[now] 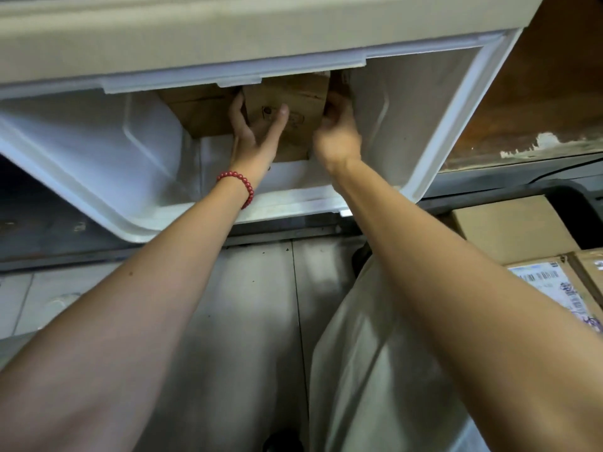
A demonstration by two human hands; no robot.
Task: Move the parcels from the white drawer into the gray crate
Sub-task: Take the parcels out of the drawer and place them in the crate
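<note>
The white drawer [107,190] is pulled out in front of me, its back half hidden under the cabinet top. Deep inside stands a brown cardboard parcel [300,102]. My left hand [257,132], with a red bead bracelet at the wrist, grips its left side, thumb across the front face. My right hand [337,132] holds the parcel's right edge with curled fingers. A second brown parcel [202,112] sits just left of it, against the drawer's back. The gray crate [567,190] shows at the right edge, with parcels [509,230] inside.
The beige cabinet top [228,34] overhangs the drawer. A brown wooden panel [538,109] stands at the right. Below are gray floor tiles [254,305] and my light trouser leg [375,370]. A labelled box [551,285] lies in the crate.
</note>
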